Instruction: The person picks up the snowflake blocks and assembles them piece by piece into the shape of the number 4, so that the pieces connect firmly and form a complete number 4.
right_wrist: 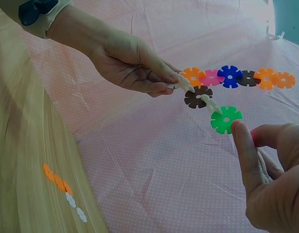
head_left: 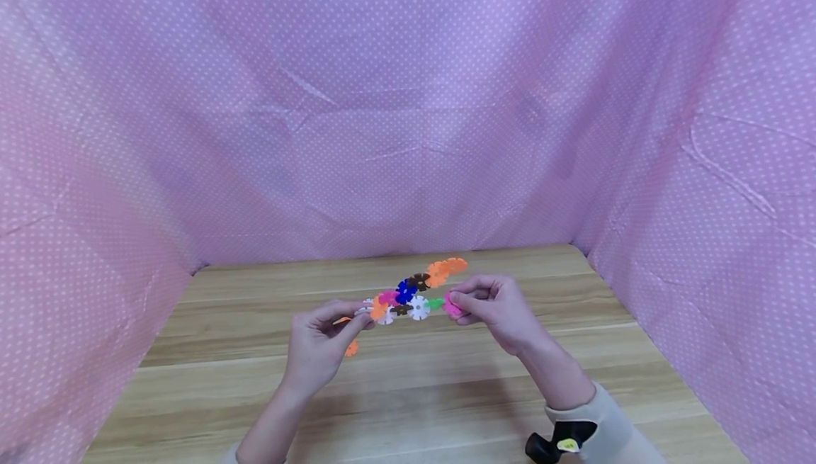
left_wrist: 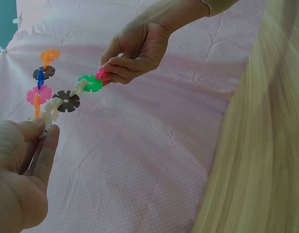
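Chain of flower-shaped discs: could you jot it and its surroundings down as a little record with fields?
Thing held: chain, forking into two branches
Left grip: pinches the chain where the branches meet
Right grip: pinches a pink disc beside the green disc
On the wooden table: row of orange and white discs
Backdrop: pink cloth with pale dots

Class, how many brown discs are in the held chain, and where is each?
2: one brown disc between the blue disc and an orange disc; another brown disc between two white discs. Others may be hidden.
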The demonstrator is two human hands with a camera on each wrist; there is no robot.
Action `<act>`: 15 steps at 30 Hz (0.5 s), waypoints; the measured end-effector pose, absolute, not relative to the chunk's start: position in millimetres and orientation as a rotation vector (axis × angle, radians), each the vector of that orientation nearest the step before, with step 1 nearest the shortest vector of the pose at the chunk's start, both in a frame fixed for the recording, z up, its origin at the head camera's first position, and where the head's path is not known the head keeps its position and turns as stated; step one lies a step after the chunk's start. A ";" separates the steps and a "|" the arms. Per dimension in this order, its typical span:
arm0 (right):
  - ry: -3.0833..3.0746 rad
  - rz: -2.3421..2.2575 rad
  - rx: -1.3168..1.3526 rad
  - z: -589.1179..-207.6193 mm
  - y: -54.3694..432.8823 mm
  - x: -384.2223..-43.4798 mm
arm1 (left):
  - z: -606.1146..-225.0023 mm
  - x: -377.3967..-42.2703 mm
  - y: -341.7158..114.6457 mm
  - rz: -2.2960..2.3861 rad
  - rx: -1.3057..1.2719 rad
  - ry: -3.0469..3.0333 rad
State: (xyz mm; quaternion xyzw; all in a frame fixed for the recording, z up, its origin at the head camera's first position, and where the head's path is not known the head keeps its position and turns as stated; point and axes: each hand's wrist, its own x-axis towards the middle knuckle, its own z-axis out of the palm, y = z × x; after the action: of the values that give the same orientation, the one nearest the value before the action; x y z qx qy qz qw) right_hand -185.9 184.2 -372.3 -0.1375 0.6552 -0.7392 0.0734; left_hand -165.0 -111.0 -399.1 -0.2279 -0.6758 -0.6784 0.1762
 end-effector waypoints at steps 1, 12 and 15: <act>1.963 -2.220 -0.415 -372.5 184.4 -185.9 | -399.3 -165.3 -111.0 -1.913 -0.652 -1.913; 1.970 -2.236 -0.423 -374.6 181.8 -186.9 | -404.5 -166.9 -107.2 -1.893 -0.637 -1.869; 1.970 -2.248 -0.420 -374.6 180.7 -187.6 | -404.9 -167.1 -105.7 -1.897 -0.624 -1.862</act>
State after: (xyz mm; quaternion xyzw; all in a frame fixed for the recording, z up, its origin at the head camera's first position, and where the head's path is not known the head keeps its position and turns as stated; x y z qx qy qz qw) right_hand -187.6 180.7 -374.6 -0.1390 0.6514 -0.7434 0.0614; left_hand -167.1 -105.7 -404.9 -0.2238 -0.6675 -0.6801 0.2043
